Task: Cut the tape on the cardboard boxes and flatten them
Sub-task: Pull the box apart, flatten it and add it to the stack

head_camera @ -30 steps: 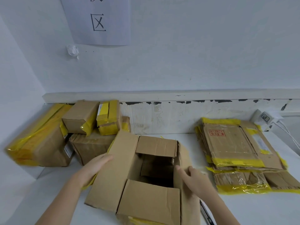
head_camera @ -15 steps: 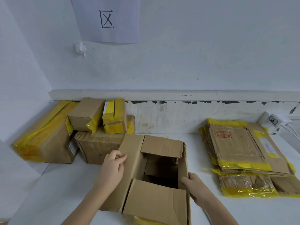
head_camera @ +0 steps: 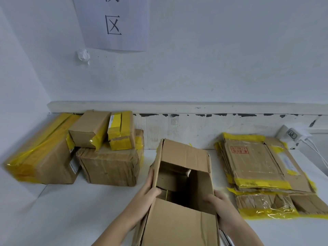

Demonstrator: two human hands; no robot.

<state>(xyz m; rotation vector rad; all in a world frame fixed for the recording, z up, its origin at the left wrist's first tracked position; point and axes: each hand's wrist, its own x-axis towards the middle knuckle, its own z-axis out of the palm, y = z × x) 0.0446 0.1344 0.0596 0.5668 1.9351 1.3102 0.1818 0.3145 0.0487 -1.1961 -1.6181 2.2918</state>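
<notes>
An open brown cardboard box [head_camera: 184, 157] stands in front of me on the white table [head_camera: 71, 206], its far and near flaps spread and its inside dark. My left hand [head_camera: 145, 196] grips the box's left wall, thumb over the rim. My right hand [head_camera: 219, 205] grips the right wall, with the thumb over the rim inside the box. Part of each hand is hidden behind the cardboard. Sealed boxes with yellow tape [head_camera: 110, 162] are piled at the back left. A stack of flattened boxes [head_camera: 257, 167] lies at the right.
A dark pen-like tool [head_camera: 225, 237] lies on the table under my right forearm. A white charger with cables [head_camera: 292, 134] sits at the back right. A paper sign [head_camera: 113, 23] hangs on the wall behind the table.
The left side flap has been folded up against the box. My left hand moved from that flap onto the left wall, my right hand onto the right wall. The box now looks narrower.
</notes>
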